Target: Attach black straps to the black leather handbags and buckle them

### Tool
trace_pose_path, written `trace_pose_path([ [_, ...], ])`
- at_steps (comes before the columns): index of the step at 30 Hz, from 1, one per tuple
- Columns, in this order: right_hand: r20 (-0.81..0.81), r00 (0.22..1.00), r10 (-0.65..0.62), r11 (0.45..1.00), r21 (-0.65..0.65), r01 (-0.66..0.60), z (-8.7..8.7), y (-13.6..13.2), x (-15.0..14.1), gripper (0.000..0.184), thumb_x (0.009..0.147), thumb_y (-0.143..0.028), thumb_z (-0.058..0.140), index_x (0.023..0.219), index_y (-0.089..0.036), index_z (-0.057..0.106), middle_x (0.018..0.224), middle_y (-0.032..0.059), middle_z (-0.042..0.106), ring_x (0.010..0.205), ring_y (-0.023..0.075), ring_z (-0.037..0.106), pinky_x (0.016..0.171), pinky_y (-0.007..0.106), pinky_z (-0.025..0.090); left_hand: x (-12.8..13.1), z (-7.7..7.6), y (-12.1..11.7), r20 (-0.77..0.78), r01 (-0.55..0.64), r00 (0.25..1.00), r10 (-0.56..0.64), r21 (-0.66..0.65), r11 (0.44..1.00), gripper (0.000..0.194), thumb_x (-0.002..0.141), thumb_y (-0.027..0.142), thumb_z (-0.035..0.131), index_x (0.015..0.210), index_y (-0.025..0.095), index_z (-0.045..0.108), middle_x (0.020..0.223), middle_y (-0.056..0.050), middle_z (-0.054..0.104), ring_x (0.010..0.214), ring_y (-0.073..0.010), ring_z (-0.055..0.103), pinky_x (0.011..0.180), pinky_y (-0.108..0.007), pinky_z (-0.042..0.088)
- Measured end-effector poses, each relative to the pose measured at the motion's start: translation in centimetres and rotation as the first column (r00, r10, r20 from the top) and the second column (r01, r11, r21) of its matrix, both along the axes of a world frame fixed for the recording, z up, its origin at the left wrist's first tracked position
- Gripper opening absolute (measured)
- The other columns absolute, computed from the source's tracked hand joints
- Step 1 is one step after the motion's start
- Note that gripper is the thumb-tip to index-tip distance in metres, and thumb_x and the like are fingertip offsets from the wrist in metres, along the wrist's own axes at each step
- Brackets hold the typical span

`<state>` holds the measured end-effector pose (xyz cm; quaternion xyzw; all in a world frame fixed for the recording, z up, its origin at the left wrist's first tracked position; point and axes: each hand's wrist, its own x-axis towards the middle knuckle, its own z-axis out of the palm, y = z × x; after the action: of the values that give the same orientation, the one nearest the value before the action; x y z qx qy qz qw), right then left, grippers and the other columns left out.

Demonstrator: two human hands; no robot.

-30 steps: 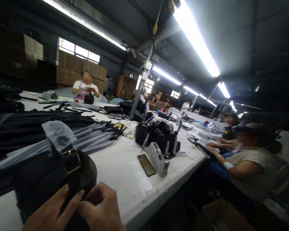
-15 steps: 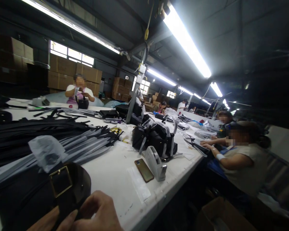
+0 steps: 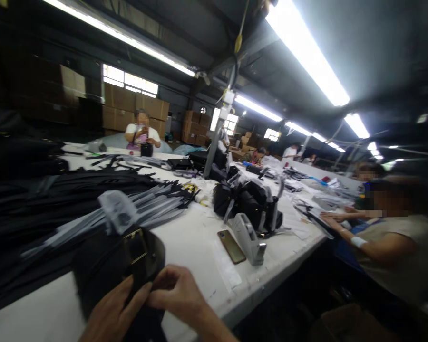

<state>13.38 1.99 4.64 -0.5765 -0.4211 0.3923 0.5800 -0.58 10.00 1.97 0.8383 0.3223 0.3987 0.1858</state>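
Observation:
A black leather bag (image 3: 103,266) with a gold square buckle (image 3: 135,247) lies on the white table (image 3: 189,242) in front of me. My left hand (image 3: 110,313) rests on the bag's near edge, fingers against the leather below the buckle. My right hand (image 3: 178,294) is curled in a pinch right beside it, fingertips meeting the left hand's at the bag's strap. A crumpled clear plastic wrap (image 3: 117,211) sits at the top of the bag.
A big pile of black and grey straps (image 3: 74,199) covers the table's left. A phone (image 3: 231,246), a tape dispenser (image 3: 249,237) and black bags (image 3: 249,202) lie ahead. Seated people work on the right (image 3: 392,237) and at the far end (image 3: 141,133). Cardboard boxes line the back wall.
The view has swung so the bag and both hands sit further right and higher in frame. My hands stay at the bag's strap below the buckle.

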Motion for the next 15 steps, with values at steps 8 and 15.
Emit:
trace_pose_path([
  [8, 0.032, 0.998, 0.05, 0.999, -0.013, -0.05, 0.4, 0.4, 0.7, 0.008, 0.064, -0.017, 0.068, 0.063, -0.016, 0.061, 0.058, -0.005, 0.054, 0.057, 0.0101, 0.046, 0.056, 0.024, 0.034, -1.9, 3.9, 0.3, -0.085, 0.263, 0.939, -0.332, -0.441, 0.858, 0.032, 0.093, 0.041, 0.044, 0.075, 0.019, 0.058, 0.079, -0.002, 0.065, 0.069, -0.0158, 0.057, 0.065, -0.025, 0.044],
  [15, 0.005, 0.993, 0.121, 0.989, -0.084, -0.12, -0.4, 0.3, 1.6, 0.019, 0.063, -0.026, 0.076, 0.067, -0.017, 0.06, 0.063, -0.0047, 0.057, 0.06, 0.0114, 0.049, 0.058, 0.024, 0.037, -2.2, 4.3, 0.9, -0.109, 0.312, 0.905, -0.411, -0.488, 0.815, 0.031, 0.094, 0.036, 0.041, 0.074, 0.017, 0.054, 0.075, 0.001, 0.057, 0.068, -0.0144, 0.051, 0.067, -0.025, 0.041],
])
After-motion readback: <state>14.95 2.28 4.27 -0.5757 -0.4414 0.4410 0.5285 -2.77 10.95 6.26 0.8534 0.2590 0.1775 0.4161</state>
